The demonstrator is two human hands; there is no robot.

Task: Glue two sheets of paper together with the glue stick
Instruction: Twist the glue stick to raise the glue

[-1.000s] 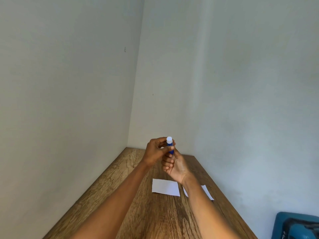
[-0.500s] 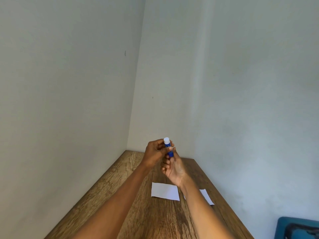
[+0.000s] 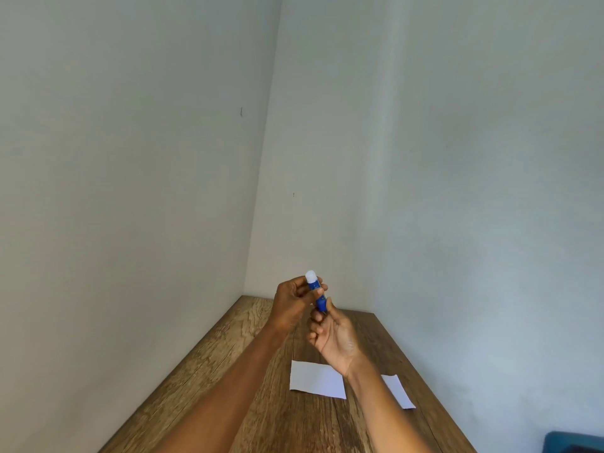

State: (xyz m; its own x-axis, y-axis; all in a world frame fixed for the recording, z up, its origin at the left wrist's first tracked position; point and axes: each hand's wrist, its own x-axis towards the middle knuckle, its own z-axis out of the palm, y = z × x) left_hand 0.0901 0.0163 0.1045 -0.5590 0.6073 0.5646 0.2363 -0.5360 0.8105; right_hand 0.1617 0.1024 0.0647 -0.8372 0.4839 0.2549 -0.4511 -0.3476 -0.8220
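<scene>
A blue glue stick (image 3: 316,289) with a white top is held upright above the wooden table (image 3: 228,371). My left hand (image 3: 292,305) pinches its upper part just under the white top. My right hand (image 3: 333,335) grips its lower end from below. Two white sheets of paper lie flat on the table under my hands: one sheet (image 3: 315,380) in the middle, the other sheet (image 3: 398,391) to its right, partly hidden by my right forearm. The two sheets are apart.
The table stands in a corner, with a grey wall (image 3: 130,191) along its left side and another behind and to the right. A teal object (image 3: 575,443) shows at the bottom right corner, beyond the table's right edge.
Both hands have stayed together on the glue stick, shifting slightly left in view. The camera has tilted up a little, so the papers and teal object sit lower in view.
</scene>
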